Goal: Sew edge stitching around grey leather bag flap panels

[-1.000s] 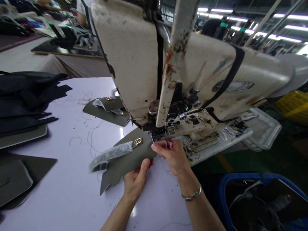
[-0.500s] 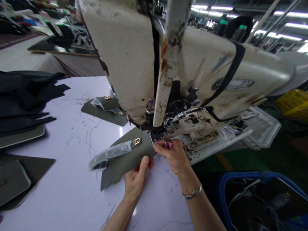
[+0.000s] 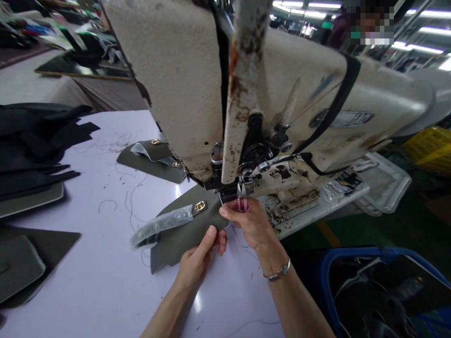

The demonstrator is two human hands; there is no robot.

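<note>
On wht tbl (image 3: pixel 112 281), grey pc (image 3: pixel 192 234), clg lights (image 3: pixel 435 32)

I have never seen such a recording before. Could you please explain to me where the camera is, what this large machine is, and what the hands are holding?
There is no robot here: a person works with two bare hands, seen from one camera worn on the head, looking forward and down. The large cream machine appears to be a sewing machine.

The left hand holds the lower edge of a grey-green panel with a plastic-wrapped strap. The right hand holds small pink-handled snips, blades upward.

On the white table also lie a second grey-green panel and, at left, dark pieces. A blue-rimmed bin stands at lower right.
</note>
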